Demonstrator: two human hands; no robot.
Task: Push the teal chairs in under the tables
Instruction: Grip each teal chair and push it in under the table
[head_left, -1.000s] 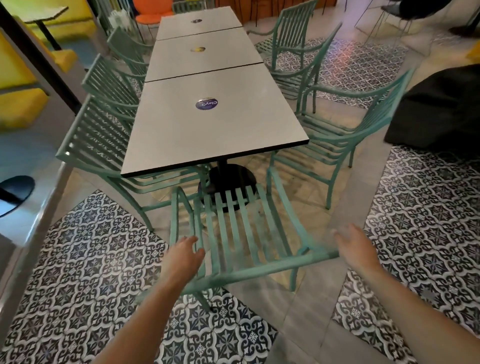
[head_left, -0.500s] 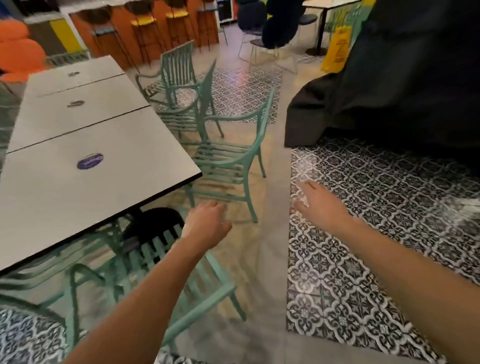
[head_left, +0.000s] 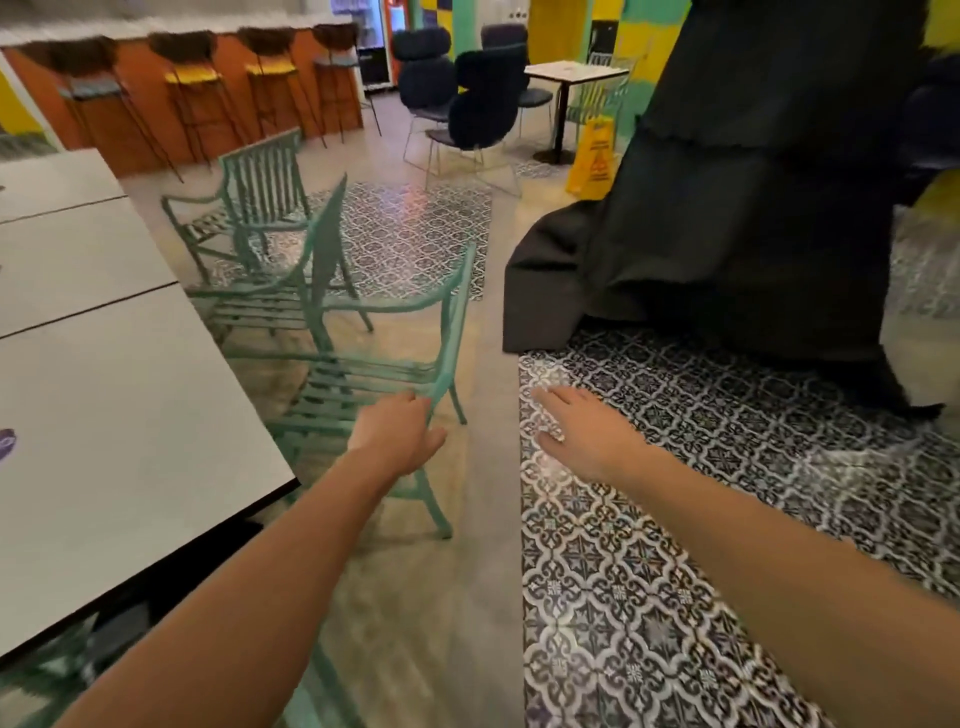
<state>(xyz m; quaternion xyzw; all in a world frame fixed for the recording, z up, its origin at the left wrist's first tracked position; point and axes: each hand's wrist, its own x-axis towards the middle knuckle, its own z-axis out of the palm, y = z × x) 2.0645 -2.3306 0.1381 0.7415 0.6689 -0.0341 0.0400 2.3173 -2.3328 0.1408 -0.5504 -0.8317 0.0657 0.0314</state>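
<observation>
Right now the nearest teal chair (head_left: 382, 364) sits at about 11 o'clock from the view centre, pulled out from the near table (head_left: 119, 441), its seat beside the table's right edge and its back turned toward the open floor. Left hand (head_left: 397, 434) is in front of that chair's rear corner, fingers loosely spread and relaxed; whether they touch the frame, can't tell, motion blur. Nothing is gripped. Right hand (head_left: 584, 431) is at 3 o'clock of the left one, well apart from the chair, palm down, fingers straight and apart, holding nothing, over the patterned tile floor (head_left: 675, 519).

Second teal chair (head_left: 306, 275) stands at 11 o'clock of the first, also out from the tables, its back tilted across the first chair's armrest line. Third teal chair (head_left: 260, 197) is farther at 11 o'clock, beside the middle table (head_left: 72, 254). Far table (head_left: 52, 176) is at 10 o'clock. Another teal frame (head_left: 47, 670) shows under the near table's front edge at 7 o'clock, blurred.

Large black draped cloth (head_left: 727, 208) fills 1 to 2 o'clock, its hem on the tiles. Yellow floor sign (head_left: 595, 161) stands just left of it. Dark padded chairs (head_left: 467, 98) and a small square table (head_left: 569, 73) are at 12 o'clock. Bar stools (head_left: 208, 88) line the orange counter (head_left: 130, 140) at 11 o'clock.
</observation>
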